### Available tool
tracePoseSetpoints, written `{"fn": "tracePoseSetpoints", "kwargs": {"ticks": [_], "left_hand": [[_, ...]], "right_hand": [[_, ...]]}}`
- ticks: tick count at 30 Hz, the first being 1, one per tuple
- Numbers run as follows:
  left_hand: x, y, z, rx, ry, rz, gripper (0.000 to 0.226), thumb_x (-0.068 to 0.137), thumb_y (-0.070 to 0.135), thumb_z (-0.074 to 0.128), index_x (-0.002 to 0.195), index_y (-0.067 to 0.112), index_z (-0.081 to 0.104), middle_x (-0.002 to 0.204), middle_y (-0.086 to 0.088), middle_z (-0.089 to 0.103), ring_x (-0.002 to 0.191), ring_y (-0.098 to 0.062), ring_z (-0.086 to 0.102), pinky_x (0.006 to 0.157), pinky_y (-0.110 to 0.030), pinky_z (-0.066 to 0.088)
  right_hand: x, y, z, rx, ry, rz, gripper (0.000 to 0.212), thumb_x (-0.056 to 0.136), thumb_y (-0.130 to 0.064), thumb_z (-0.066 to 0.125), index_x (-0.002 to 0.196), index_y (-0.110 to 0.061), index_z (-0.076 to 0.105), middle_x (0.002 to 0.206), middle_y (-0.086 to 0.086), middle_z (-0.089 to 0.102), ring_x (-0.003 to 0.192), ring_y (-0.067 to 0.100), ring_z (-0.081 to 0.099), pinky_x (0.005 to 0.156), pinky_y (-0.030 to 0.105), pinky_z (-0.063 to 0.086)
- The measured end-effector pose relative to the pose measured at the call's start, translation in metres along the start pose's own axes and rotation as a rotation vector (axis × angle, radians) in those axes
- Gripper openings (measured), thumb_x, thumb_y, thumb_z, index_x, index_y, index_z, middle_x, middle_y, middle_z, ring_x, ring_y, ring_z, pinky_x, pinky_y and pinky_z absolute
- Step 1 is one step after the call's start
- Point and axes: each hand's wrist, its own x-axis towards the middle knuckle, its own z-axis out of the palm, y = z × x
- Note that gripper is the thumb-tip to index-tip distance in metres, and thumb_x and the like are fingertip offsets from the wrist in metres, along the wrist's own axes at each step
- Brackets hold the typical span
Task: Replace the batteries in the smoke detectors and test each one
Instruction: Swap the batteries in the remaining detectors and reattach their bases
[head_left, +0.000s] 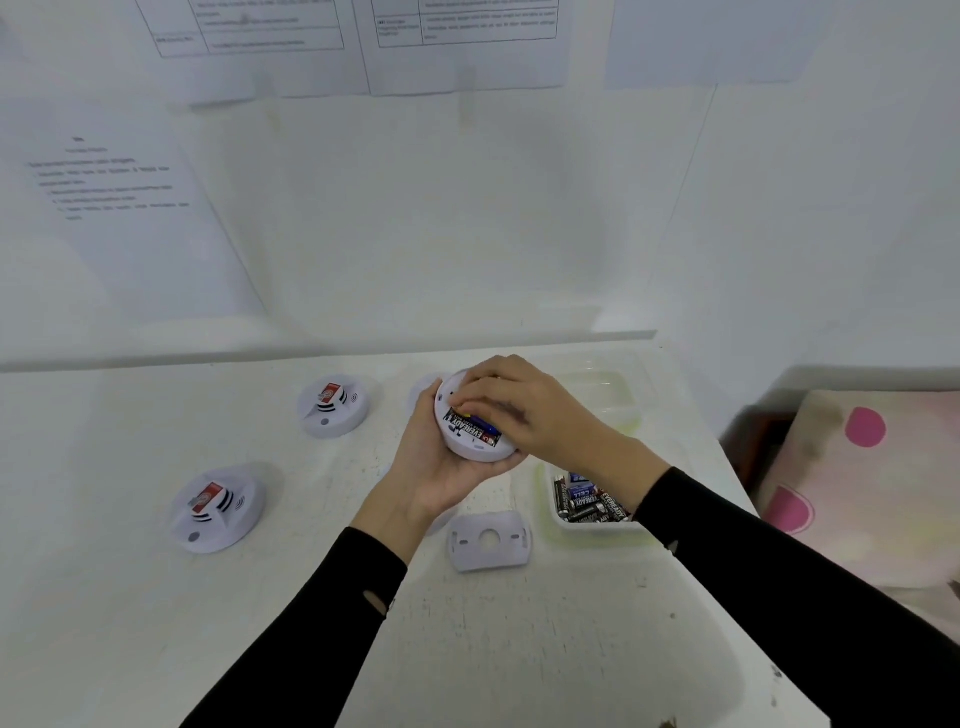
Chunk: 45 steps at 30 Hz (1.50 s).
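So the left hand (441, 467) is cupping a round white plastic smoke detector (470, 448) from underneath. Its fingers are wrapping round the edge and holding the detector up off the white tabletop (519, 649), back side facing up. The battery bay is sitting open. A black Eveready battery (460, 423) is lying in it, and a blue-wrapped battery (485, 423) is lying right beside that one.

The right hand (524, 410) is reaching over the top with its bent fingertips resting on the blue one. It's a bit blurry there, so I honestly can't tell if it's pinching the battery or just pushing on it.

Just below the hands, a flat white mounting plate with a round hole (467, 556) is lying on the table. To its right, a clear plastic tub (582, 529) is sitting partly under the right forearm, with a pile of loose black and blue batteries (587, 501) in it. A second clear plastic tub (608, 389) is sitting behind the right hand.

Off to the left, two more detectors are sitting face up on the table, each with a red sticker on top: the far white smoke detector (332, 421) and the near white smoke detector (218, 525), well apart from each other. Printed paper sheets (119, 182) are hanging on the wall, and a pale cushion with pink spots (857, 467) is sitting past the table's right edge.
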Motion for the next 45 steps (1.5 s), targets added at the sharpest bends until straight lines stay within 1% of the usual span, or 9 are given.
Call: {"fn": "tracePoseSetpoints", "kwargs": {"ticks": [2, 7, 13, 18, 22, 27, 32, 41, 45], "left_hand": [[0.000, 0.002, -0.002, -0.009, -0.011, -0.004, 0.037, 0.097, 0.041, 0.047, 0.107, 0.009, 0.063, 0.107, -0.014, 0.069, 0.100, -0.028, 0.068, 0.089, -0.045, 0.055], [0.000, 0.010, -0.003, -0.026, 0.040, 0.013, 0.050, 0.096, 0.047, 0.047, 0.120, 0.007, 0.064, 0.131, -0.017, 0.062, 0.129, -0.029, 0.054, 0.099, -0.050, 0.050], [-0.003, 0.004, -0.001, 0.052, 0.051, -0.019, 0.045, 0.096, 0.048, 0.048, 0.117, 0.011, 0.060, 0.116, -0.016, 0.068, 0.106, -0.031, 0.066, 0.083, -0.047, 0.056], [-0.003, 0.004, -0.002, 0.007, -0.002, -0.006, 0.040, 0.097, 0.046, 0.047, 0.114, 0.012, 0.059, 0.106, -0.012, 0.068, 0.095, -0.029, 0.070, 0.077, -0.044, 0.058], [-0.006, 0.001, -0.002, 0.005, -0.021, -0.002, 0.043, 0.097, 0.044, 0.047, 0.116, 0.009, 0.063, 0.113, -0.015, 0.068, 0.099, -0.032, 0.069, 0.083, -0.044, 0.058], [-0.008, -0.002, -0.002, 0.008, -0.034, 0.016, 0.046, 0.098, 0.046, 0.046, 0.123, 0.010, 0.062, 0.119, -0.019, 0.067, 0.103, -0.034, 0.068, 0.078, -0.045, 0.059], [-0.006, -0.007, -0.004, 0.038, -0.009, 0.021, 0.049, 0.097, 0.049, 0.047, 0.127, 0.012, 0.061, 0.126, -0.020, 0.064, 0.116, -0.035, 0.059, 0.089, -0.049, 0.056], [-0.008, -0.012, -0.007, 0.167, -0.031, 0.048, 0.049, 0.098, 0.051, 0.046, 0.126, 0.014, 0.062, 0.125, -0.016, 0.064, 0.111, -0.030, 0.063, 0.086, -0.046, 0.054], [-0.009, -0.013, -0.007, 0.145, -0.020, 0.060, 0.049, 0.100, 0.051, 0.043, 0.119, 0.013, 0.066, 0.118, -0.015, 0.066, 0.105, -0.030, 0.065, 0.076, -0.045, 0.056]], "right_hand": [[0.001, -0.002, -0.003, 0.038, 0.015, 0.042, 0.014, 0.092, -0.012, 0.061, 0.104, -0.011, 0.069, 0.100, -0.001, 0.067, 0.091, 0.011, 0.055, 0.086, 0.021, 0.042], [0.003, -0.003, -0.012, 0.177, 0.078, 0.193, 0.012, 0.090, -0.020, 0.067, 0.101, -0.016, 0.069, 0.094, -0.006, 0.067, 0.091, 0.002, 0.055, 0.079, 0.012, 0.040], [-0.001, -0.002, 0.001, 0.040, 0.018, 0.028, 0.011, 0.089, -0.015, 0.067, 0.098, -0.010, 0.071, 0.099, -0.001, 0.068, 0.091, 0.012, 0.057, 0.086, 0.026, 0.044], [-0.010, 0.007, 0.006, -0.078, 0.026, -0.065, 0.021, 0.094, -0.016, 0.058, 0.111, -0.012, 0.070, 0.115, 0.006, 0.062, 0.101, 0.021, 0.056, 0.091, 0.035, 0.045], [-0.019, 0.009, 0.005, -0.223, -0.009, -0.102, 0.030, 0.097, -0.021, 0.050, 0.123, -0.018, 0.066, 0.134, 0.009, 0.053, 0.114, 0.027, 0.051, 0.098, 0.041, 0.041], [-0.031, 0.007, 0.005, -0.388, -0.018, -0.058, 0.039, 0.098, -0.032, 0.040, 0.133, -0.031, 0.058, 0.147, 0.006, 0.044, 0.128, 0.031, 0.041, 0.108, 0.042, 0.034], [-0.039, 0.007, 0.005, -0.415, -0.012, -0.038, 0.040, 0.098, -0.034, 0.039, 0.134, -0.033, 0.056, 0.147, 0.003, 0.044, 0.134, 0.030, 0.036, 0.111, 0.043, 0.031], [-0.042, 0.007, 0.005, -0.361, 0.007, -0.057, 0.035, 0.100, -0.034, 0.041, 0.124, -0.026, 0.064, 0.137, 0.003, 0.052, 0.129, 0.029, 0.043, 0.104, 0.043, 0.035], [-0.050, 0.007, 0.008, -0.376, -0.026, -0.042, 0.038, 0.100, -0.034, 0.038, 0.132, -0.031, 0.058, 0.145, 0.001, 0.046, 0.136, 0.026, 0.037, 0.108, 0.043, 0.032]]}}
